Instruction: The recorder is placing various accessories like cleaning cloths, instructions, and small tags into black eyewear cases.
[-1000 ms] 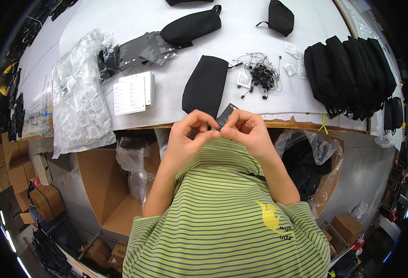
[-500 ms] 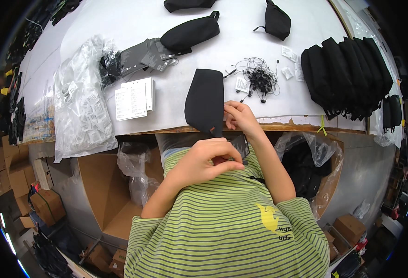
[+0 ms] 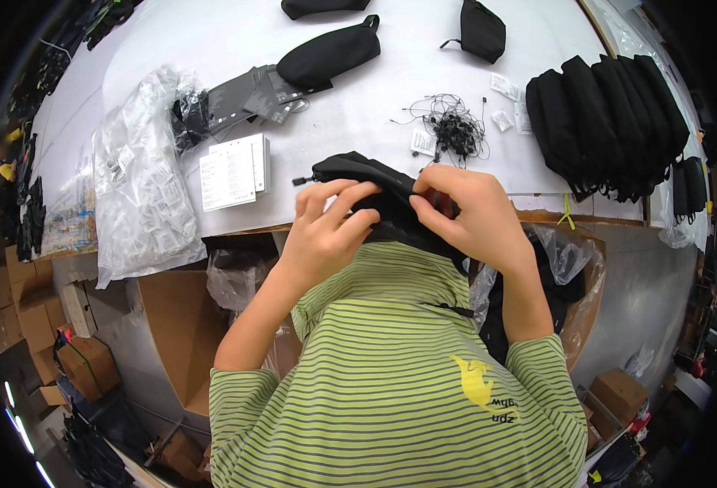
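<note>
A black zippered pouch [image 3: 399,210] lies partly over the table's front edge, close against my body. My left hand [image 3: 330,232] grips its left side with bent fingers, some of them hidden in the fabric folds. On the right, my right hand [image 3: 480,213] pinches the pouch's edge between thumb and forefinger. A zipper pull [image 3: 301,180] sticks out at the pouch's left end. Just beyond my right hand sits a tangle of black tag strings [image 3: 459,130], with a small white label [image 3: 423,142] beside it.
White cards [image 3: 232,172] stand in a stack at left, next to a clear plastic bag [image 3: 143,187] of small packets. Dark hang tags [image 3: 253,93] lie beyond, near another black pouch [image 3: 330,55]. Several black pouches [image 3: 607,126] are lined up at right. Open cardboard boxes [image 3: 167,325] stand under the table.
The pouch has turned and come nearer to me; its zipper pull now points left. My left hand rose from my lap onto it, and my right hand took hold of its right edge.
</note>
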Motion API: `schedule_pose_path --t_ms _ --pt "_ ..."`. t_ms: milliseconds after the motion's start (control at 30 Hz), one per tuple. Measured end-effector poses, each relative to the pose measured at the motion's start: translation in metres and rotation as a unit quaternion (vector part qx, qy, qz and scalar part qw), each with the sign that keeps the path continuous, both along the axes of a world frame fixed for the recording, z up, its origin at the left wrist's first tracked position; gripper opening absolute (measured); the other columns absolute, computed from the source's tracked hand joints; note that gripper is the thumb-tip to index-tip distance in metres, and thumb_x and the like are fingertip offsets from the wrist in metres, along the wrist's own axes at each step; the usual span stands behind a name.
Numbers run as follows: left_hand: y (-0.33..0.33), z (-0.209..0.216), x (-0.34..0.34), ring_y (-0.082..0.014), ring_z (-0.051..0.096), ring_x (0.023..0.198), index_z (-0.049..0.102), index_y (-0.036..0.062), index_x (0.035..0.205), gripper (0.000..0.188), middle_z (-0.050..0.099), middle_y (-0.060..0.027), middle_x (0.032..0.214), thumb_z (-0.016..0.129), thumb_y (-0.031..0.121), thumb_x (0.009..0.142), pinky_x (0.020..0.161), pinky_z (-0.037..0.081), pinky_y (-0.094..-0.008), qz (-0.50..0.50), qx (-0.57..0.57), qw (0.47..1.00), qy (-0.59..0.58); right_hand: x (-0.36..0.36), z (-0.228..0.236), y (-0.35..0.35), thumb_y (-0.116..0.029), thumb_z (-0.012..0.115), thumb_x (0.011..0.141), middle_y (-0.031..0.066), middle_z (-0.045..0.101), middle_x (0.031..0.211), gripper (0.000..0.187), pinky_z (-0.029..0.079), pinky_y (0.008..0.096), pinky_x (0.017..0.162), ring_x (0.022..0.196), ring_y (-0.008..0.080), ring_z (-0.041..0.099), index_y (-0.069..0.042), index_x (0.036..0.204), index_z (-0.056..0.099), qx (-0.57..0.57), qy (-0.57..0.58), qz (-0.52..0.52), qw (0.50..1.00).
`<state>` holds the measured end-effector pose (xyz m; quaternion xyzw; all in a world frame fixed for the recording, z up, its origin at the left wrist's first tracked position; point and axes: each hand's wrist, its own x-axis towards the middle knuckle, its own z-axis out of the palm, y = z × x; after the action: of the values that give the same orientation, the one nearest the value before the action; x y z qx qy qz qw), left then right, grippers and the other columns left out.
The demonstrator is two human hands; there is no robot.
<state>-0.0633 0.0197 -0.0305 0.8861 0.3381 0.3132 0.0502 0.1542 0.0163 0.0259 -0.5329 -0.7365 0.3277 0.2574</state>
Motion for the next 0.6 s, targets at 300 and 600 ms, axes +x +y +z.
schedule_pose_path --t_ms 300,600 --pt "-0.002 -0.001 0.003 -0.0196 0.057 0.084 0.065 0.0088 0.089 0.033 0.063 -0.0002 0.088 0.069 0.002 0.057 0.08 0.041 -0.0342 -0.041 -0.035 0.998 -0.037 -0.003 0.001 -0.002 -0.009 0.064 0.081 0.0043 0.055 0.065 0.009 0.039 0.0238 0.049 0.052 0.0105 0.048 -0.001 0.08 0.059 -0.045 0.05 0.013 0.998" --pt "-0.003 0.006 -0.011 -0.0221 0.059 0.077 0.064 0.006 0.083 0.026 0.063 -0.0046 0.082 0.074 0.002 0.06 0.072 0.043 -0.0337 0.008 -0.072 0.993 -0.098 0.022 -0.032 0.002 -0.042 0.066 0.082 0.0095 0.06 0.111 0.061 0.04 0.032 0.095 0.107 0.0187 0.055 -0.003 0.126 0.051 -0.169 0.353 0.044 0.919"
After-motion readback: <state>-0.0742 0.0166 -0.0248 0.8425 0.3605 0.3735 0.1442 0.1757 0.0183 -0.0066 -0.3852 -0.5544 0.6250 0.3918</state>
